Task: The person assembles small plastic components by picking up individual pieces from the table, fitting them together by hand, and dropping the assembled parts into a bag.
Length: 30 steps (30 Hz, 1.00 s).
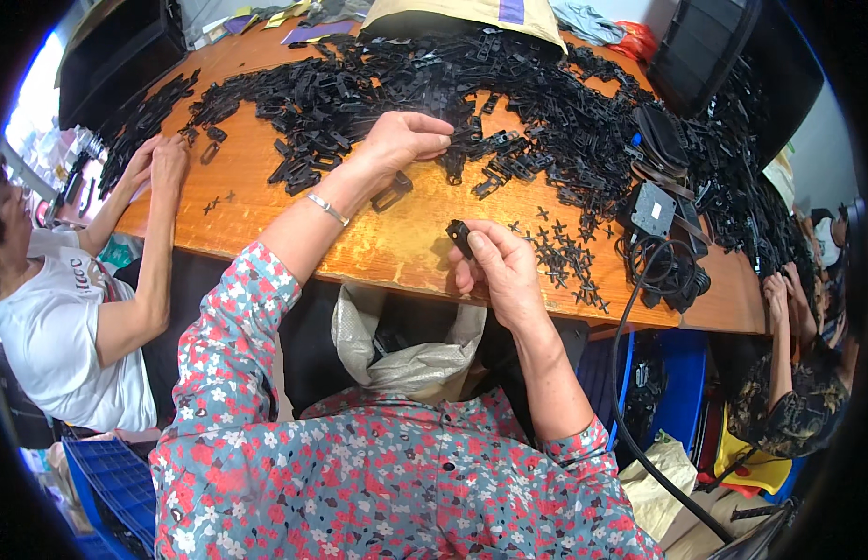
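Head view: a wooden table [266, 224] is seen from above, strewn across its far half with a large heap of black plastic clips [471, 84]. The left hand [401, 140] is stretched out to the near edge of that heap, its fingers curled together and pinched on clips at the edge of the pile; exactly which piece is gripped cannot be told. A bracelet [326, 209] is worn on that wrist. The right hand [499, 266] is held nearer the table's front edge, closed around a single black clip [460, 236], which is pinched between thumb and fingers and sticks out above them. Just to the right of this hand, small black cross-shaped pieces [564, 257] are scattered on the bare wood. Further right, a black cable [639, 280] is coiled beside a small black box [650, 210]. A grey bag [406, 359] is hung open below the table edge. Another person's hands [158, 159] are at work at the left end of the table.
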Available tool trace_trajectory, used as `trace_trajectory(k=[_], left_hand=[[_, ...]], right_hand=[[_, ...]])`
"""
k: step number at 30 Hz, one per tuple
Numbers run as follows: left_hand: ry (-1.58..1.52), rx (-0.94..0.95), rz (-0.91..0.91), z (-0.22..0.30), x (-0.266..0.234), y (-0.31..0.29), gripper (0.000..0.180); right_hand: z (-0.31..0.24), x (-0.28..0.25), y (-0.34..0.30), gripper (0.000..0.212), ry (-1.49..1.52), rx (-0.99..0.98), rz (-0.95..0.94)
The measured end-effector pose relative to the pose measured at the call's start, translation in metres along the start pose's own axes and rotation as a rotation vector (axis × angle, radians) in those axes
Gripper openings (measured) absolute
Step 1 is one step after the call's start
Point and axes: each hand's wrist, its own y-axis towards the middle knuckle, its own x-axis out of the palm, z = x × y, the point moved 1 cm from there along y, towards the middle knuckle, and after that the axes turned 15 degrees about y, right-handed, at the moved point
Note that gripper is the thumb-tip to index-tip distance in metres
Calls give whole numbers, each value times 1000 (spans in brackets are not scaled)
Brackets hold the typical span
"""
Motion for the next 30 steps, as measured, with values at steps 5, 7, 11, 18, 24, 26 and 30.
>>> trace_trajectory(k=[5, 7, 11, 18, 24, 26, 30], left_hand=[[296, 151, 132, -5, 9, 5, 22], [253, 286, 212, -3, 13, 3, 25], [202, 362, 254, -1, 10, 2, 30], [-48, 320, 36, 2, 13, -35, 40], [256, 346, 20, 12, 14, -97, 44], [336, 345, 20, 13, 16, -112, 47], [459, 353, -5, 29, 15, -138, 45]], right_hand=[[-1, 2, 0, 32, 16, 3, 1], [-3, 1, 1, 34, 14, 19, -2], [-1, 1, -2, 36, 13, 21, -14], [0, -1, -2, 35, 13, 8, -11], [-5, 6, -8, 31, 115, -48, 67], [-9, 14, -13, 31, 102, -67, 79], [-8, 20, -14, 31, 96, -86, 62]])
